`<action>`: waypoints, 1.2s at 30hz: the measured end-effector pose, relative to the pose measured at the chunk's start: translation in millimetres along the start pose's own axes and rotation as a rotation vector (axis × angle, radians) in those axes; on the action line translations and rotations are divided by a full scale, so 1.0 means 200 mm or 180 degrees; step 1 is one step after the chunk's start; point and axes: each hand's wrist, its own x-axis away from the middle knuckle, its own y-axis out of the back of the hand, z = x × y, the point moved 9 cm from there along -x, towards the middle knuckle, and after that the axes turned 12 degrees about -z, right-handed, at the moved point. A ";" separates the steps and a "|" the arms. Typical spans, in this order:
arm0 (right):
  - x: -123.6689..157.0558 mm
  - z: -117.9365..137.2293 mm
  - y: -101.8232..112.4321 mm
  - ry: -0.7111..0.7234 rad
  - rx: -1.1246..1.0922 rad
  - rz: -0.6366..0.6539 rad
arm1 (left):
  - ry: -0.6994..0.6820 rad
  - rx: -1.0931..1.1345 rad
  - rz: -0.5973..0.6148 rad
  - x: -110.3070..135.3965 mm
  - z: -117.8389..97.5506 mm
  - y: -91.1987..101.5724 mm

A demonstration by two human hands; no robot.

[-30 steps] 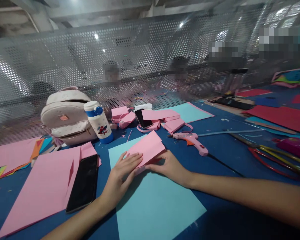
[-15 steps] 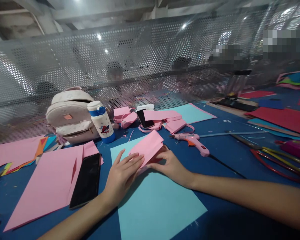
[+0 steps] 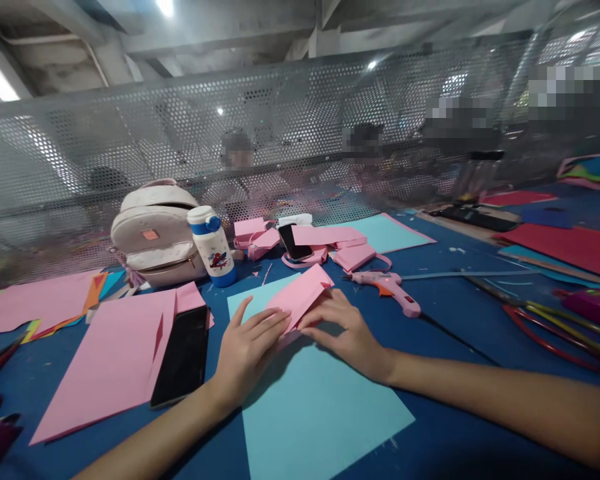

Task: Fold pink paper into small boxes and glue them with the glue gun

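Note:
A small folded piece of pink paper (image 3: 300, 293) is held tilted over a light blue sheet (image 3: 325, 413). My left hand (image 3: 250, 343) is closed on its near left part, fingers lying over the top, with one outer finger raised apart and the thumb hidden. At the right end, my right hand (image 3: 347, 330) pinches the paper's lower edge between thumb and fingers; some fingertips are behind it. Just right of that hand lies a pink glue gun (image 3: 387, 287) with an orange trigger. To the left of my left hand is a black phone (image 3: 180, 360).
Pink sheets (image 3: 105, 360) lie at left. Behind stand a pale backpack (image 3: 155, 233) and a water bottle (image 3: 213, 250). Pink paper pieces (image 3: 330, 237) and another phone (image 3: 293, 243) sit at the back, before a perforated metal screen (image 3: 300, 127). Red-handled scissors (image 3: 540, 333) lie at right.
The camera view has shifted slightly, so the table items appear a little further right. My right hand's fingers have shifted slightly along the paper's edge; both hands stay on the paper.

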 end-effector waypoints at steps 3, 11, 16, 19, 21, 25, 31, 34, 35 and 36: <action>0.00 0.13 0.02 0.0691 0.0272 -0.0004 | -0.0009 0.0072 -0.0027 0.00 -0.01 0.01; 0.01 0.15 -0.04 0.1165 0.0942 0.0366 | -0.0158 0.0201 0.0042 -0.01 -0.06 -0.03; 0.00 0.05 -0.07 0.0711 0.0681 0.0556 | 0.0084 0.0478 0.0075 -0.01 -0.02 -0.05; 0.00 -0.01 -0.07 0.0448 0.0581 0.0565 | 0.0372 0.0553 0.0124 -0.01 0.03 -0.06; -0.01 -0.03 -0.07 0.0351 0.0501 0.0572 | 0.0543 0.0579 0.0164 0.00 0.06 -0.07; 0.00 -0.08 -0.09 0.0287 0.0341 0.0666 | 0.0622 0.0616 0.0223 0.01 0.09 -0.09; 0.01 -0.11 -0.11 0.0220 0.0196 0.0763 | 0.0689 0.0584 0.0360 0.01 0.09 -0.10; 0.00 -0.10 -0.09 0.0198 0.0153 0.0685 | 0.0760 0.0587 0.0378 0.01 0.10 -0.09; -0.01 -0.09 -0.08 0.0188 0.0158 0.0637 | 0.0803 0.0613 0.0372 0.01 0.10 -0.09; -0.01 -0.09 -0.08 0.0183 0.0174 0.0584 | 0.0854 0.0653 0.0356 0.01 0.11 -0.09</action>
